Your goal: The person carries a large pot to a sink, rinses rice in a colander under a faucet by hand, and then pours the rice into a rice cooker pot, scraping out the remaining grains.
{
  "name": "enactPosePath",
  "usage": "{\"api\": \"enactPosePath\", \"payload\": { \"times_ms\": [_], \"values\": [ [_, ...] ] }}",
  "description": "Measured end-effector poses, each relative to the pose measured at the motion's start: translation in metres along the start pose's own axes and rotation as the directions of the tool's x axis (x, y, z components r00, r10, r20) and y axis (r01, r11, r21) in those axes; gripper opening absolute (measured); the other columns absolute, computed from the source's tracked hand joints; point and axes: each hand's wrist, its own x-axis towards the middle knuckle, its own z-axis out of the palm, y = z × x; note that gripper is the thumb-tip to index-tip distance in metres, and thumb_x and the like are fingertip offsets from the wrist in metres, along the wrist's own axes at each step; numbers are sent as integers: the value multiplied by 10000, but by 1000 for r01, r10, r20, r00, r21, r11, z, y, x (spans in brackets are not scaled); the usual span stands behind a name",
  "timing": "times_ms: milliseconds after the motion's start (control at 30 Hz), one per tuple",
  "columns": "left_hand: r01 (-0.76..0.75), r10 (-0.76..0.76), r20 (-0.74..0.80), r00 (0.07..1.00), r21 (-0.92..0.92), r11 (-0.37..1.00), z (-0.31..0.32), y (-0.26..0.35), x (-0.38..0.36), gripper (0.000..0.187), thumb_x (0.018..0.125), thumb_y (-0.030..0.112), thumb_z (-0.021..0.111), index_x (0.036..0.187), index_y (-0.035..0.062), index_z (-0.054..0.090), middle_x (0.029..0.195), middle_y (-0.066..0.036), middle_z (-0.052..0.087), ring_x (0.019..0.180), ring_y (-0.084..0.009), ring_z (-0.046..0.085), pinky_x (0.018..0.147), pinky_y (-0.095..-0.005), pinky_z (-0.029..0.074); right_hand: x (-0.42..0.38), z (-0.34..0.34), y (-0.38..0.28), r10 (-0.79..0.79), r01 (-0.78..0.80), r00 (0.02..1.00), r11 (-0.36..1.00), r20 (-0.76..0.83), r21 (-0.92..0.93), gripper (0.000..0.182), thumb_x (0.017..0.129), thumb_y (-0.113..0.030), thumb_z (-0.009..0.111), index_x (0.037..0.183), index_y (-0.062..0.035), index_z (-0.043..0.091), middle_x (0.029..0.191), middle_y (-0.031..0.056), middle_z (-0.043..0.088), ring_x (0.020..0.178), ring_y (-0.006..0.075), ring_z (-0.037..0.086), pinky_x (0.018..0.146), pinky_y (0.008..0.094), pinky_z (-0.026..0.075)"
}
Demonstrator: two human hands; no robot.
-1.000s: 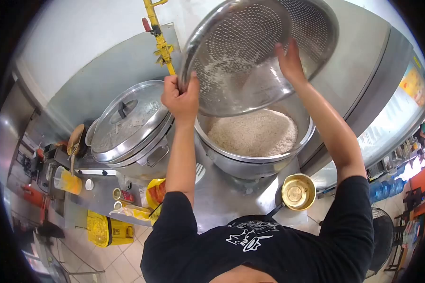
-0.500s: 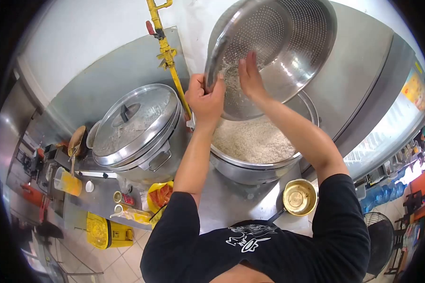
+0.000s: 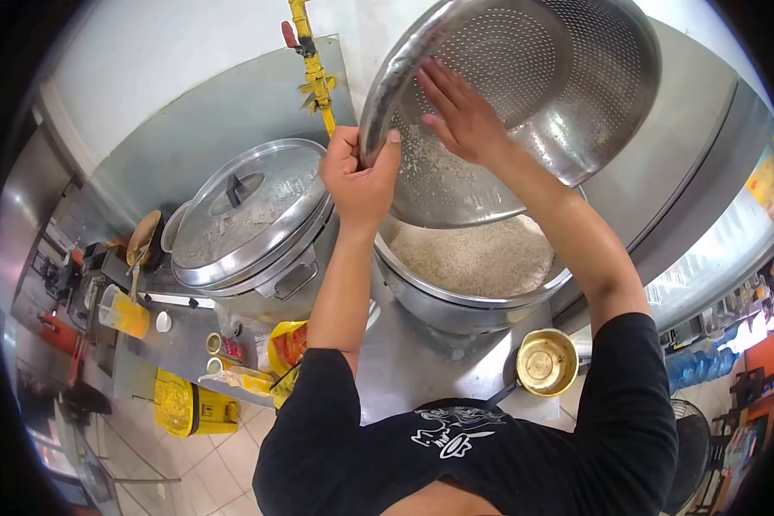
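My left hand [image 3: 361, 176] is closed round the rim of a large steel colander [image 3: 606, 103], which is tilted on its side above a wide metal pot. Inside the colander, my right hand [image 3: 464, 112] is flat with its fingers outstretched, close to the perforated wall. Grains of rice cling to the colander's inner surface near both hands. Below it the pot [image 3: 456, 318] holds a broad layer of pale rice [image 3: 477, 258]. The colander's lower edge covers the back part of the pot.
Left of the pot stands a second large pot with a domed lid [image 3: 241, 215]. A yellow gas pipe [image 3: 318, 82] runs down the wall. A brass-coloured saucepan [image 3: 546, 363] sits at the front right. Bottles, a yellow bag [image 3: 285, 348] and a measuring jug [image 3: 125, 311] are at left.
The colander has shifted slightly left and tilted more towards me. My right hand has moved up and left along its inside, fingers now stretched out. My left hand keeps its hold.
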Motion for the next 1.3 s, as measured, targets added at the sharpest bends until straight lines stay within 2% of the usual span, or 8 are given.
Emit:
{"api": "enactPosePath", "payload": {
  "times_ms": [167,233,533,633,833,967,1033,1300],
  "values": [
    [-26,26,41,999,12,1000,-3,4,-1,207,768,38,691,736,47,486,581,71,474,519,10,383,458,-164,289,-37,24,-18,89,-90,990,996,-109,-1,596,931,-361,428,1402,-39,255,1476,122,226,1352,287,239,1077,416,277],
    [7,-7,35,999,-10,1000,-8,5,-1,209,765,39,694,737,46,488,578,72,475,518,9,385,456,-164,291,-74,15,-21,7,-176,860,943,511,284,599,935,-344,417,1413,-37,225,1488,120,193,1362,272,218,1087,410,264],
    [-86,77,84,994,111,990,-12,8,-2,223,750,41,714,702,42,496,569,54,489,520,6,391,458,-162,300,-36,18,-34,-40,-2,993,937,113,350,582,938,-326,410,1413,-38,234,1488,102,200,1356,257,238,1098,383,259],
    [-134,129,46,991,145,980,-19,11,-1,228,752,45,716,711,42,492,566,55,489,514,6,387,455,-163,299,-92,20,-12,-80,-10,850,986,520,168,586,939,-358,397,1413,-51,244,1487,82,212,1361,237,229,1108,378,233],
    [-27,25,25,999,85,996,-22,3,-6,221,764,41,704,731,43,485,572,60,488,512,5,399,460,-157,305,-46,-26,9,-90,191,929,948,358,-256,675,926,-481,341,1442,-88,153,1501,44,175,1376,187,181,1139,333,130],
    [47,-47,49,998,16,999,-17,0,-9,211,764,39,703,732,47,494,577,64,488,516,8,403,461,-157,304,-71,5,35,-126,258,895,929,429,-266,682,925,-503,311,1446,-99,138,1505,34,163,1378,180,172,1143,339,122],
    [80,-80,41,996,1,997,-21,-2,-9,208,763,38,704,734,48,498,578,66,487,517,10,400,461,-156,300,-108,8,48,-190,337,722,936,666,-98,666,932,-499,278,1449,-110,121,1510,26,143,1384,173,147,1147,338,105],
    [69,-69,50,996,-10,998,-10,2,-9,204,756,37,710,742,44,506,608,68,487,534,12,396,476,-149,296,-37,-7,17,-212,337,835,926,507,-168,654,939,-471,294,1450,-110,105,1513,28,125,1391,170,115,1150,335,97]
  ]
}}
